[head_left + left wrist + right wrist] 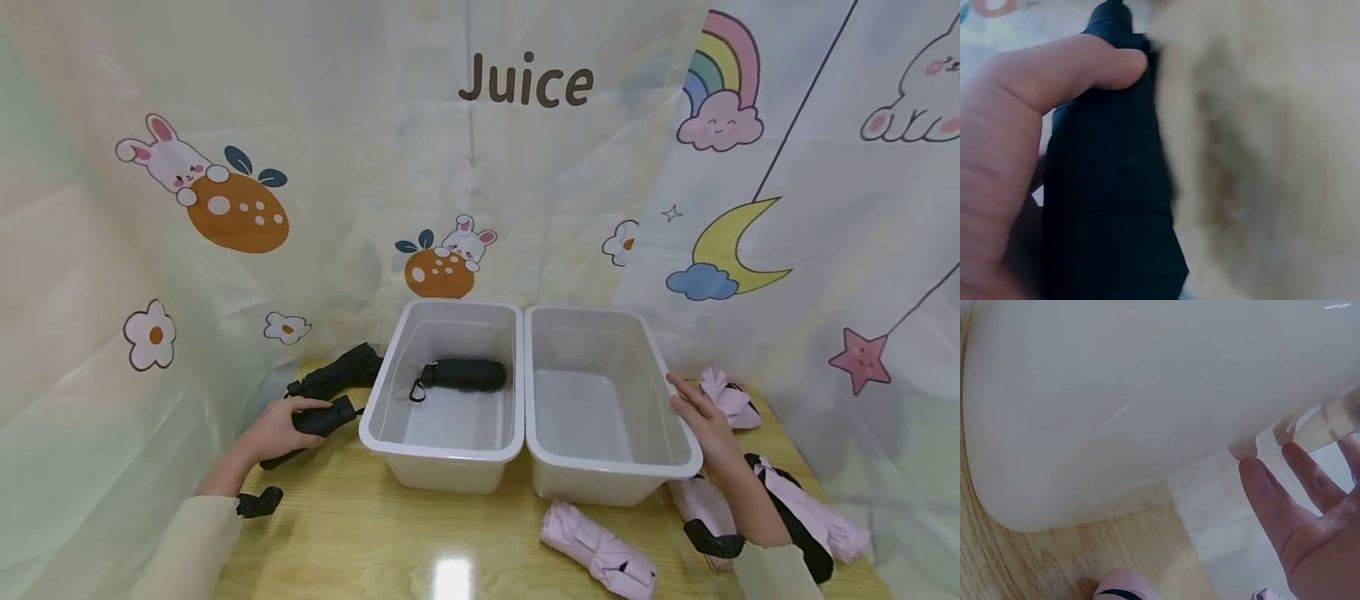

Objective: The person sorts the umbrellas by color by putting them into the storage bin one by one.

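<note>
My left hand [281,427] grips a folded black umbrella [318,421] on the wooden table, left of the left white bin [442,446]; in the left wrist view the thumb [1079,69] curls over the black umbrella [1113,200]. Inside that bin lies another folded black umbrella [463,375]. My right hand [701,421] rests with straight fingers on the right rim of the right white bin [600,479], which holds nothing. The right wrist view shows the fingers [1291,494] against the bin's wall [1135,406].
More black umbrellas [337,373] lie behind my left hand. Pink folded umbrellas lie in front [596,550], at the right [806,500] and behind the right hand [726,396]. Cartoon-printed curtains close in the table on three sides.
</note>
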Tool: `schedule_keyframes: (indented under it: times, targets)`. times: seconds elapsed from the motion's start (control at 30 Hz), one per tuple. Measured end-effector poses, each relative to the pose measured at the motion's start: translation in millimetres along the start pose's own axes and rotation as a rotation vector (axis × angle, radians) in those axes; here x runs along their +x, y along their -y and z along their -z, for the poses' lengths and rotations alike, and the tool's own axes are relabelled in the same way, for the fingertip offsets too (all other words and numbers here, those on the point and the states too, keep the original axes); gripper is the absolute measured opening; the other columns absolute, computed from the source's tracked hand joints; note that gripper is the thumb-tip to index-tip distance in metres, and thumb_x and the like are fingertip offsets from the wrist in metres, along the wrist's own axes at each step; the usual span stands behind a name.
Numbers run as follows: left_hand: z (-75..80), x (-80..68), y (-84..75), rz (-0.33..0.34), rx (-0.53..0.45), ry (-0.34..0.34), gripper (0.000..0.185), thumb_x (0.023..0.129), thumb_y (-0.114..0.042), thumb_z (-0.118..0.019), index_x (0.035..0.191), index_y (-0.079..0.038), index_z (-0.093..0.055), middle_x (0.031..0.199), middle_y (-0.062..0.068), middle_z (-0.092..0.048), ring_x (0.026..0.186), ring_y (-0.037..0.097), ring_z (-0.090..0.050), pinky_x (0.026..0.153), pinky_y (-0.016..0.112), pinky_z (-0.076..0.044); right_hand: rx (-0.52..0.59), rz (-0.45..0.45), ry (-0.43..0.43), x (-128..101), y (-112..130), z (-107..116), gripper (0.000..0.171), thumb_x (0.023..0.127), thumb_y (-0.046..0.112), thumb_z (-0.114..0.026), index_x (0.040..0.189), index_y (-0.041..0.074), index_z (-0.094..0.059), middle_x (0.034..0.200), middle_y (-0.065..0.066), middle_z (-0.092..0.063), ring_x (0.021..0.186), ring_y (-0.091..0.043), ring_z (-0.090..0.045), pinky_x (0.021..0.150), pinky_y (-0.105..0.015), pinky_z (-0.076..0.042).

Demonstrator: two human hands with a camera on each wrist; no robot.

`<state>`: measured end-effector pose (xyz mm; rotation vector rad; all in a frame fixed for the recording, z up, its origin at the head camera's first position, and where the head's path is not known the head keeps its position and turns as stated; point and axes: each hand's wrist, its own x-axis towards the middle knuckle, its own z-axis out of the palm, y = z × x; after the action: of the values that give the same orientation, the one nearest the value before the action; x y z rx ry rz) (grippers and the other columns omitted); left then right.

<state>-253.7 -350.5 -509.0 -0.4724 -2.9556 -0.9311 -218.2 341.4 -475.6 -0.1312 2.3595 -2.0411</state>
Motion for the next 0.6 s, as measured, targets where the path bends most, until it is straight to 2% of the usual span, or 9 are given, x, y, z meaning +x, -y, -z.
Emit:
schedule_keyframes:
  times: [0.13, 0.27, 0.43, 0.6]
  targets:
    - [25.6, 0.1, -10.4, -0.019, -0.010, 0.026, 0.055, 0.071, -0.017, -0.087, 0.122, -0.011, -0.068, 0.118, 0.019, -0.060, 0.093, 0.029, -0.054, 0.072, 0.041, -0.047, -0.020, -0.026, -0.006, -4, -2, -2, 0.057, 0.104, 0.034, -0.045, 0.156, 0.021, -0.026, 0.153, -0.013, -0.019, 0.106, 0.002, -0.051, 0.078, -0.025, -0.051]
    - [57.9, 7.4, -31.5, -0.016, -0.034, 0.066, 0.057, 0.071, -0.018, -0.086, 0.124, -0.009, -0.067, 0.119, 0.020, -0.061, 0.084, 0.023, -0.055, 0.066, 0.034, -0.047, -0.014, -0.027, -0.002, -6, -3, -3, 0.057, 0.104, 0.033, -0.045, 0.156, 0.021, -0.025, 0.154, -0.013, -0.019, 0.107, 0.002, -0.051, 0.078, -0.026, -0.051]
    - [98.9, 31.3, -69.3, -0.068, -0.048, 0.120, 0.055, 0.075, -0.016, -0.084, 0.126, -0.006, -0.065, 0.111, 0.016, -0.063, 0.072, 0.020, -0.057, 0.060, 0.032, -0.049, 0.002, -0.030, -0.003, -4, 0, -4, 0.057, 0.104, 0.033, -0.045, 0.156, 0.021, -0.025, 0.156, -0.014, -0.017, 0.107, 0.002, -0.051, 0.078, -0.026, -0.051]
    - [118.0, 59.1, -115.9, -0.111, -0.020, 0.149, 0.055, 0.077, -0.015, -0.083, 0.128, -0.008, -0.065, 0.107, 0.011, -0.065, 0.072, 0.021, -0.057, 0.061, 0.034, -0.049, 0.030, -0.027, -0.010, -1, 4, -3, 0.057, 0.104, 0.033, -0.045, 0.156, 0.021, -0.025, 0.153, -0.009, -0.022, 0.106, 0.000, -0.053, 0.077, -0.027, -0.052]
